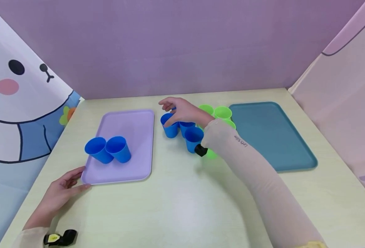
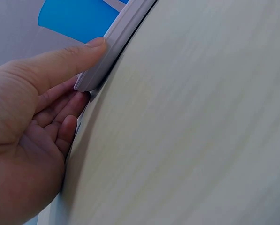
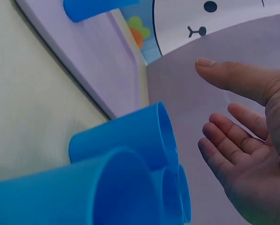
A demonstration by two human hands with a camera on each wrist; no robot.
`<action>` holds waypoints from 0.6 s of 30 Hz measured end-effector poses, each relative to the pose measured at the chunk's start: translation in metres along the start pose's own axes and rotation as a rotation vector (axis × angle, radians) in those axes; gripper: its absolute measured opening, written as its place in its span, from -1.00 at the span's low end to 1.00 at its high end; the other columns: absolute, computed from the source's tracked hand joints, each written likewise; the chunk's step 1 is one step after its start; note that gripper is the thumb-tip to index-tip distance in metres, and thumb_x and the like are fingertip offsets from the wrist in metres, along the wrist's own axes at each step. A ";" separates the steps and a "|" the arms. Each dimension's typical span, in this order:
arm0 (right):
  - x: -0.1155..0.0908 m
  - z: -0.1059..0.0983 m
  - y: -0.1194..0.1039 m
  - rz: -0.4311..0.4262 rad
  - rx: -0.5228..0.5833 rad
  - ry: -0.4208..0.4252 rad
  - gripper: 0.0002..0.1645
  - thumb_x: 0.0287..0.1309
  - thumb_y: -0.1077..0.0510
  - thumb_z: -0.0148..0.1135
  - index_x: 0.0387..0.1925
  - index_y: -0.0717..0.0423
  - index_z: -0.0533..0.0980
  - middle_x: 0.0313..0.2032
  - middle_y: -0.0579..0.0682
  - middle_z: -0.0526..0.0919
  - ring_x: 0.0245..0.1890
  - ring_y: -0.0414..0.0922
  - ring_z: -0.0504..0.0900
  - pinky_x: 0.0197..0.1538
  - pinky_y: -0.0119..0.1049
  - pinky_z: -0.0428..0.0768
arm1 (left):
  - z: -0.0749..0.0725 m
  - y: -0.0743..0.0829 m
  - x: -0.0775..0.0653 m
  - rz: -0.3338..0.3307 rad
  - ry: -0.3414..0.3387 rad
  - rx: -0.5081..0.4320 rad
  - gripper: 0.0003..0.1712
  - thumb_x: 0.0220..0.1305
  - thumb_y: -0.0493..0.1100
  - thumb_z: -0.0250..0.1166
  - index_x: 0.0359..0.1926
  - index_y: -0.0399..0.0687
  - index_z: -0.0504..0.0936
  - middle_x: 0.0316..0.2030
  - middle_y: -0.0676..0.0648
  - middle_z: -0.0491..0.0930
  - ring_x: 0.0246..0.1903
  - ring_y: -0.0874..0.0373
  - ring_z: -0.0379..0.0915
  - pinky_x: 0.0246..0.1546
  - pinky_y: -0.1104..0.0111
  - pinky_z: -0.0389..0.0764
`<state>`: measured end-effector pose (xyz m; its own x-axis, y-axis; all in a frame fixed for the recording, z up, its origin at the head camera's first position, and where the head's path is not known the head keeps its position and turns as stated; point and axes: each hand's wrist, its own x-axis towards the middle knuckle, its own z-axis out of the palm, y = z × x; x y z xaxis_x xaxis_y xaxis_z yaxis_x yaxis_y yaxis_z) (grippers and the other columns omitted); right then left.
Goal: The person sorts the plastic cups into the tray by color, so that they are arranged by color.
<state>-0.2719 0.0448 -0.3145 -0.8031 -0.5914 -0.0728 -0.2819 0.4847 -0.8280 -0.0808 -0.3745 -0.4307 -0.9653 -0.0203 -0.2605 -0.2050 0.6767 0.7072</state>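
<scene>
My left hand (image 1: 61, 193) grips the near left corner of a lilac tray (image 1: 140, 144). In the left wrist view the thumb (image 2: 79, 58) lies on the rim while the other fingers tuck against its underside. Two blue cups, one on the left (image 1: 98, 151) and one beside it (image 1: 120, 151), stand upright on this tray. My right hand (image 1: 188, 112) hovers over a group of blue cups, including a front one (image 1: 193, 139) and a left one (image 1: 170, 130). Its fingers are spread and hold nothing; the right wrist view shows them apart from the cup (image 3: 118, 138). The forearm hides part of the group.
Several green cups (image 1: 222, 112) stand right of the blue group, partly behind the right sleeve. A teal tray (image 1: 272, 137) lies at the right of the pale table (image 1: 170, 206). A purple backdrop (image 1: 182, 48) rises behind, with printed cloth at both sides.
</scene>
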 end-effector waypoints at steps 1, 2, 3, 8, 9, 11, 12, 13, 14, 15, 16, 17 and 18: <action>0.000 -0.002 0.002 0.006 -0.003 0.001 -0.08 0.03 0.25 0.53 0.41 0.05 0.31 0.20 0.02 0.48 0.28 0.01 0.41 0.27 -0.23 0.45 | 0.000 0.000 0.000 0.002 0.001 0.000 0.02 0.26 0.17 0.37 0.52 -0.24 0.12 0.42 -0.41 0.18 0.34 -0.36 0.14 -0.20 0.83 0.30; 0.000 -0.003 0.004 0.014 -0.008 0.000 -0.08 0.03 0.25 0.53 0.41 0.04 0.31 0.20 0.01 0.48 0.28 0.00 0.41 0.28 -0.23 0.45 | 0.000 0.000 0.000 0.004 0.001 -0.002 0.02 0.27 0.16 0.37 0.52 -0.24 0.12 0.41 -0.41 0.19 0.34 -0.36 0.14 -0.20 0.83 0.30; 0.001 -0.004 0.005 0.021 -0.012 -0.002 -0.07 0.02 0.25 0.53 0.41 0.04 0.31 0.21 0.01 0.47 0.28 0.00 0.40 0.28 -0.23 0.44 | 0.000 0.000 0.000 0.006 0.002 -0.002 0.01 0.27 0.16 0.37 0.51 -0.24 0.12 0.41 -0.41 0.19 0.34 -0.35 0.15 -0.20 0.83 0.30; 0.003 -0.008 0.012 0.049 -0.045 -0.020 -0.04 0.01 0.24 0.54 0.43 0.04 0.28 0.24 0.00 0.45 0.29 0.01 0.39 0.29 -0.19 0.44 | 0.000 0.001 0.000 0.014 0.006 -0.008 0.00 0.27 0.14 0.38 0.51 -0.24 0.14 0.40 -0.40 0.21 0.33 -0.34 0.16 -0.19 0.83 0.30; 0.003 -0.008 0.013 0.053 -0.055 -0.023 -0.03 0.01 0.24 0.54 0.43 0.04 0.28 0.25 -0.01 0.45 0.29 0.00 0.39 0.29 -0.18 0.44 | 0.000 0.001 0.000 0.015 0.007 -0.007 0.00 0.27 0.14 0.38 0.51 -0.24 0.14 0.40 -0.40 0.22 0.33 -0.34 0.17 -0.19 0.83 0.30; 0.003 -0.008 0.015 0.063 -0.080 -0.029 -0.04 0.02 0.22 0.54 0.43 0.02 0.28 0.26 -0.02 0.45 0.28 -0.02 0.39 0.28 -0.17 0.44 | 0.000 0.000 0.000 0.014 0.007 -0.010 0.00 0.27 0.14 0.38 0.51 -0.24 0.14 0.40 -0.40 0.22 0.33 -0.33 0.17 -0.19 0.83 0.31; 0.004 -0.008 0.016 0.067 -0.092 -0.031 -0.04 0.02 0.22 0.54 0.43 0.02 0.28 0.26 -0.02 0.45 0.27 -0.04 0.39 0.28 -0.17 0.44 | 0.000 0.000 0.000 0.014 0.007 -0.012 0.00 0.27 0.14 0.38 0.51 -0.24 0.14 0.40 -0.39 0.22 0.33 -0.33 0.17 -0.19 0.83 0.31; 0.004 -0.008 0.016 0.070 -0.101 -0.033 -0.05 0.03 0.21 0.54 0.43 0.02 0.28 0.27 -0.01 0.45 0.27 -0.05 0.39 0.29 -0.17 0.43 | 0.000 0.000 0.000 0.013 0.008 -0.013 0.00 0.26 0.14 0.38 0.51 -0.23 0.14 0.40 -0.39 0.23 0.33 -0.33 0.17 -0.19 0.83 0.31; 0.004 -0.008 0.017 0.071 -0.110 -0.034 -0.05 0.03 0.21 0.54 0.43 0.02 0.28 0.28 0.00 0.44 0.27 -0.06 0.38 0.30 -0.16 0.42 | 0.001 -0.001 0.000 0.013 0.007 -0.015 0.00 0.26 0.14 0.38 0.51 -0.23 0.14 0.40 -0.39 0.23 0.33 -0.32 0.17 -0.19 0.82 0.31; 0.005 -0.008 0.018 0.071 -0.120 -0.033 -0.06 0.03 0.20 0.54 0.42 0.02 0.29 0.28 0.01 0.44 0.27 -0.06 0.38 0.30 -0.16 0.41 | 0.001 -0.001 0.000 0.014 0.007 -0.017 0.00 0.27 0.14 0.38 0.51 -0.23 0.14 0.40 -0.39 0.22 0.33 -0.32 0.17 -0.19 0.83 0.30; 0.006 -0.008 0.018 0.071 -0.126 -0.033 -0.06 0.03 0.21 0.54 0.42 0.02 0.30 0.29 0.02 0.44 0.27 -0.06 0.38 0.31 -0.15 0.41 | 0.001 -0.001 0.001 0.015 0.007 -0.020 -0.01 0.26 0.14 0.38 0.51 -0.23 0.14 0.40 -0.39 0.22 0.33 -0.32 0.17 -0.19 0.83 0.30; 0.006 -0.008 0.019 0.069 -0.129 -0.033 -0.07 0.02 0.21 0.54 0.41 0.03 0.30 0.29 0.04 0.44 0.27 -0.06 0.38 0.31 -0.15 0.40 | 0.000 -0.001 0.001 0.016 0.008 -0.021 -0.01 0.27 0.14 0.38 0.51 -0.23 0.14 0.40 -0.39 0.22 0.33 -0.32 0.17 -0.19 0.83 0.30; 0.007 -0.008 0.019 0.065 -0.132 -0.033 -0.07 0.02 0.21 0.55 0.41 0.03 0.31 0.30 0.05 0.44 0.27 -0.06 0.38 0.32 -0.14 0.39 | 0.000 -0.001 0.001 0.017 0.009 -0.022 -0.01 0.27 0.13 0.38 0.51 -0.23 0.15 0.40 -0.39 0.22 0.33 -0.32 0.17 -0.19 0.83 0.29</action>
<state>-0.2867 0.0552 -0.3261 -0.8047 -0.5758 -0.1445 -0.2976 0.6020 -0.7410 -0.0812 -0.3750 -0.4318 -0.9702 -0.0155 -0.2419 -0.1915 0.6608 0.7257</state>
